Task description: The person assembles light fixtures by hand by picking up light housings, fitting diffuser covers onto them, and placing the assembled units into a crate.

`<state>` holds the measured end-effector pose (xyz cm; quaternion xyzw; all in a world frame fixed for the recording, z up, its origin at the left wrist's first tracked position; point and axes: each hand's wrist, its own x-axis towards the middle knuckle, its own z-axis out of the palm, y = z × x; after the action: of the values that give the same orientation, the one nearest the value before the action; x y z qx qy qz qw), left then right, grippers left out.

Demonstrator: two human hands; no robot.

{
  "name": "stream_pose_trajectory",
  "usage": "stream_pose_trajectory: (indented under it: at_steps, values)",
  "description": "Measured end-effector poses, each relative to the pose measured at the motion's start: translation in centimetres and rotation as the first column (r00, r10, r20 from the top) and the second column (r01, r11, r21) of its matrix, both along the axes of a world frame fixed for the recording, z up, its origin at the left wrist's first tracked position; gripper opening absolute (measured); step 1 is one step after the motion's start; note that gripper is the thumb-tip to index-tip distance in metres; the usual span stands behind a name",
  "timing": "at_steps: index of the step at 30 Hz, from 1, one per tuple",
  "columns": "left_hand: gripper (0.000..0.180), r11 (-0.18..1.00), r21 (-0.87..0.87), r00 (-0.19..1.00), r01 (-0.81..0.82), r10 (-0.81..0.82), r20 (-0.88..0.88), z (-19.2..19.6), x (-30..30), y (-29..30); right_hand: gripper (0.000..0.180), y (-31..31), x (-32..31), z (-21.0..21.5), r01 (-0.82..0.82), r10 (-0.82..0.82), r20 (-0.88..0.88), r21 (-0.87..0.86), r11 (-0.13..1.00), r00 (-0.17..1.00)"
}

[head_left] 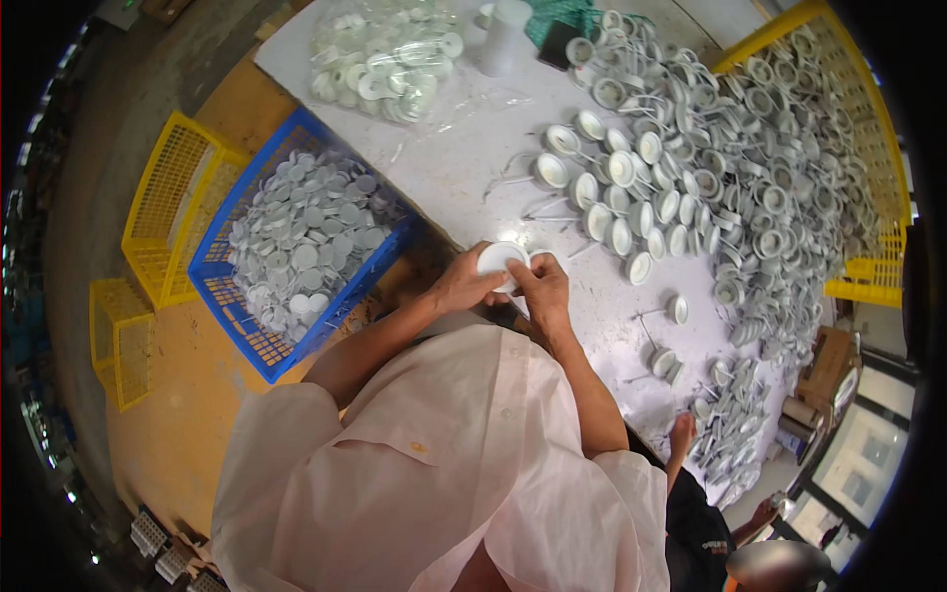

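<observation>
Close in front of my body, at the table's near edge, both hands meet around a round white disc-shaped piece point(501, 259). My left hand point(460, 283) is closed on its left side. The fingers of my right hand point(545, 288) press on its right side, with the thumb over its face. Another pale round edge shows behind the right fingers; I cannot make out what it belongs to. To the left, a blue basket point(268, 357) holds many loose white discs point(314, 219). Ahead on the right, white round lamp fittings point(621, 168) with thin wires lie face up on the table.
A large heap of similar fittings point(779, 187) spills from a tipped yellow crate point(893, 197) at right. A clear bag of white round parts point(385, 64) and a white cylinder point(505, 39) stand far back. Yellow baskets point(163, 217) sit at left. A co-worker's hand point(683, 434) is lower right.
</observation>
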<state>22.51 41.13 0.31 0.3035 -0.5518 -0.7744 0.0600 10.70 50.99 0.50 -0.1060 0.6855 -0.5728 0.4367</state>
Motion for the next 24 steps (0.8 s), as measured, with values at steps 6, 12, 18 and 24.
stream_pose_trajectory:
  at_steps: [6, 12, 18, 24]
  values:
    - [0.038, 0.999, -0.036, 0.999, -0.038, 0.039, 0.028, -1.7, 1.8, -1.8, 0.017, 0.5, 0.3, -0.6, 0.025, -0.024, 0.057, -0.019, 0.999, 0.998]
    - [0.044, 0.890, 0.013, 0.886, -0.457, 0.453, 0.097, -10.4, 11.0, -9.0, 0.010, 3.6, -1.1, -2.4, 0.150, -0.150, 0.040, 0.017, 0.989, 0.988]
    - [0.049, 0.691, -0.191, 0.613, -0.697, 0.713, 0.341, -17.6, 24.7, -20.0, 0.007, 6.1, -0.4, -3.0, 0.207, -0.217, 0.071, 0.132, 0.969, 0.974]
    - [0.052, 0.325, -0.857, 0.203, -0.399, 0.943, 0.263, -22.9, 33.9, -27.0, 0.008, 6.5, 0.5, -2.7, 0.270, -0.283, 0.037, 0.208, 0.940, 0.958]
